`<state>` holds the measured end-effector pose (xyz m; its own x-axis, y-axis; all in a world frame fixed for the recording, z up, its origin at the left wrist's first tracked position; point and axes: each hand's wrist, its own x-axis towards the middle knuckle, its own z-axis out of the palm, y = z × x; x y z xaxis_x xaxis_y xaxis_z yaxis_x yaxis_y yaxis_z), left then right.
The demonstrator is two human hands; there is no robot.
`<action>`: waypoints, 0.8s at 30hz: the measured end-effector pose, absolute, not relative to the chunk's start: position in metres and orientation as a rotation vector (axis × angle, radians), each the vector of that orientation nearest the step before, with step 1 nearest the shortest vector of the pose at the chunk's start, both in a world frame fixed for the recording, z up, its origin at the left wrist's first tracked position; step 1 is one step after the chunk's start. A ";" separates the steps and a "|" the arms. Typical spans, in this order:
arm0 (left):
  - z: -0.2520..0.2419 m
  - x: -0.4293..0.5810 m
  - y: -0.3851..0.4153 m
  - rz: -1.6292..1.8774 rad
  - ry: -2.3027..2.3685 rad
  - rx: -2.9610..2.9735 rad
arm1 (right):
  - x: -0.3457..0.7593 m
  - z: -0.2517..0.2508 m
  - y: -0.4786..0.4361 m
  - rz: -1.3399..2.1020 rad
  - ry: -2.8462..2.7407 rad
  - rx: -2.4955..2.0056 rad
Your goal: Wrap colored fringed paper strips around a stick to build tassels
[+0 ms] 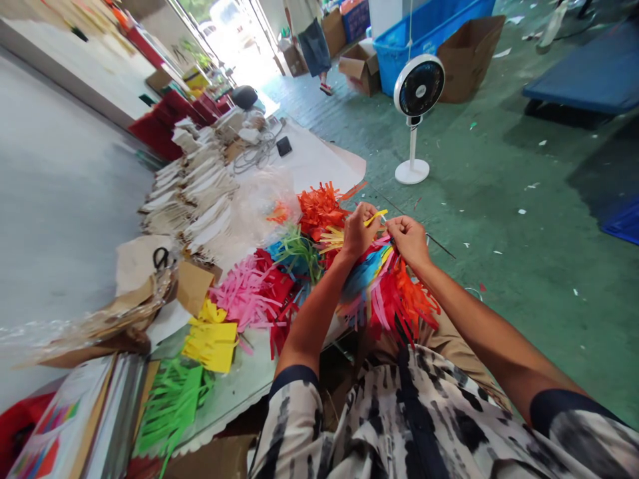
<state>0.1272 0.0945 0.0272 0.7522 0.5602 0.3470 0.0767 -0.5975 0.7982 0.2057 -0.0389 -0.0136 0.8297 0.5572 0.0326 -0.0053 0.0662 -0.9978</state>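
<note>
Green-painted workshop floor (pixel 504 219) lies to the right of a long table (pixel 232 392). Centre of frame: the left hand (pixel 359 233) pinches a yellow paper strip (pixel 375 217) between its fingers, while the right hand (pixel 409 241) has its fingers clenched at the top of a multicoloured fringed paper bundle (pixel 384 293), which sits just below both hands above the person's lap. A thin dark rod (pixel 439 246) extends past the right hand toward the right of the frame. Left of the hands, on the table: orange (pixel 319 209), pink (pixel 244 293), yellow (pixel 210 339) and green (pixel 170 406) fringed paper piles, with cream fringed bundles (pixel 194 193) beyond and black-handled scissors (pixel 160 258) on beige paper (pixel 137 266). Upper frame: white standing fan (pixel 418 86), blue crate (pixel 424 33), and a standing person (pixel 309 40) beside cardboard boxes (pixel 362 66).
</note>
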 end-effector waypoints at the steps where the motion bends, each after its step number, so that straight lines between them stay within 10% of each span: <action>1: 0.029 0.125 0.094 0.740 0.446 2.155 | 0.206 -0.013 -0.039 0.455 -0.471 -1.445; 24: 0.031 0.133 0.098 0.593 0.508 1.955 | 0.205 -0.010 -0.040 0.454 -0.513 -1.429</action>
